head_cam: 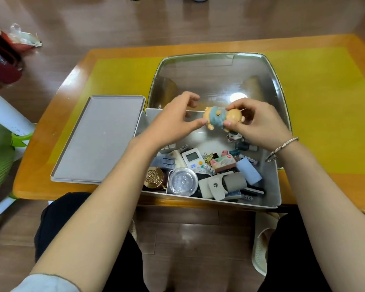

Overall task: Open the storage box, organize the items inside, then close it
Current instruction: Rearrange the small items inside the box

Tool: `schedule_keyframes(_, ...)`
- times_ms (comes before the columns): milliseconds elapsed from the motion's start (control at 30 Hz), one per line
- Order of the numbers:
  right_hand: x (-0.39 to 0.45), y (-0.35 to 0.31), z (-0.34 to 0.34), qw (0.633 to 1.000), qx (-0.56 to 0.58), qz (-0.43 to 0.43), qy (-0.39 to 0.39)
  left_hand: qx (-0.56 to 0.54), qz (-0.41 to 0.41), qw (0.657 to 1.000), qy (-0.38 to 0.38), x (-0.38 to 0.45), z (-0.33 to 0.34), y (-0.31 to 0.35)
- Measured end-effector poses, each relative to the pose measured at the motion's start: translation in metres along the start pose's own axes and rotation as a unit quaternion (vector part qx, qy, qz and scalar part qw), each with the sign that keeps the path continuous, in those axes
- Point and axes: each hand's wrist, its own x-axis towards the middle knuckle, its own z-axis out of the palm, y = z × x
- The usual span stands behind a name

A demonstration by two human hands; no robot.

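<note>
The grey storage box (275, 186) stands open on the table, its clear lid (215, 76) tilted back behind it. Above the box my right hand (259, 125) pinches a small tan bear figure in a blue top (221, 119) by its head. My left hand (173, 121) hovers at the figure's other end, thumb tip touching its feet, fingers loosely spread. Inside the box lie a white remote (193, 158), a gold round tin (154, 178), a clear round case (182, 183), a beige pouch (214, 187), an eraser box (222, 163) and several clips and batteries.
A flat grey tray (99, 140) lies left of the box on the yellow mat (316, 102). The orange table edge (51, 192) runs close to my knees. A white and green chair (6, 135) stands at the left, a red bag (2, 62) behind it.
</note>
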Motion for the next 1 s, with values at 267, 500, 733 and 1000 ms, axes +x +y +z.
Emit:
schedule_keyframes(267,-0.002,-0.008,0.018,0.999,-0.011,-0.011,-0.031,0.227,0.076,0.966,-0.093,0.012,0.022,-0.002)
schedule_keyframes(500,0.001,-0.004,0.006,0.999,0.014,0.002,-0.036,0.259,0.076,0.959,-0.087,0.016,0.034,-0.013)
schedule_keyframes(733,0.005,0.016,-0.018,0.996,-0.052,0.045,0.064,0.328,0.066,0.937,-0.103,0.019,0.056,-0.012)
schedule_keyframes(1000,0.004,0.011,-0.016,0.996,-0.064,0.042,0.053,0.353,0.057,0.932,-0.059,0.017,0.079,-0.009)
